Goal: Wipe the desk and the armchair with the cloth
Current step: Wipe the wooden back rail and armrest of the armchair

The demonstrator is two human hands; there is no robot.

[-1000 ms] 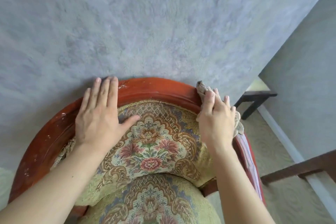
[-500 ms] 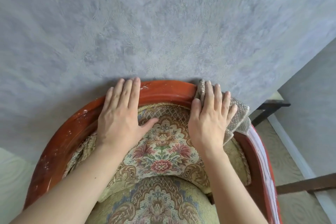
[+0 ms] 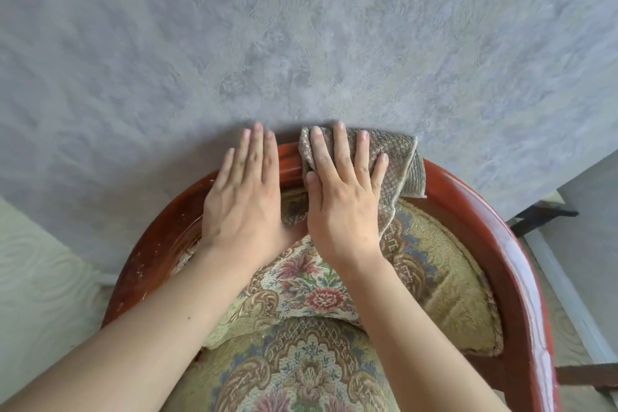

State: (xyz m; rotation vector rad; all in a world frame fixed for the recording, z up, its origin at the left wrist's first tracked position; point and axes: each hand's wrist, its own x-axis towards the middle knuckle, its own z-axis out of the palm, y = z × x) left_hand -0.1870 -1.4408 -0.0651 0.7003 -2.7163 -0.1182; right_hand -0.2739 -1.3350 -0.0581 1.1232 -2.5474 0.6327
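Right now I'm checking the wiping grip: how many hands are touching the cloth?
1. The right hand presses the grey-brown woven cloth onto the red wooden chair rim; the left hand rests on bare rim beside it.

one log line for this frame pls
step: wiping armchair top rail | right hand flat on cloth | left hand flat on rail, bare | wall behind

A wall (image 3: 301,43) covered in grey-blue wallpaper with a faint embossed leaf pattern fills the upper part of the view. At the right edge a second, paler wall (image 3: 595,217) meets it at a corner, with a white skirting board (image 3: 565,291) along its foot and a dark wooden furniture leg (image 3: 535,216) standing near the corner. A pale carpet (image 3: 36,284) with a swirled relief shows at the lower left.
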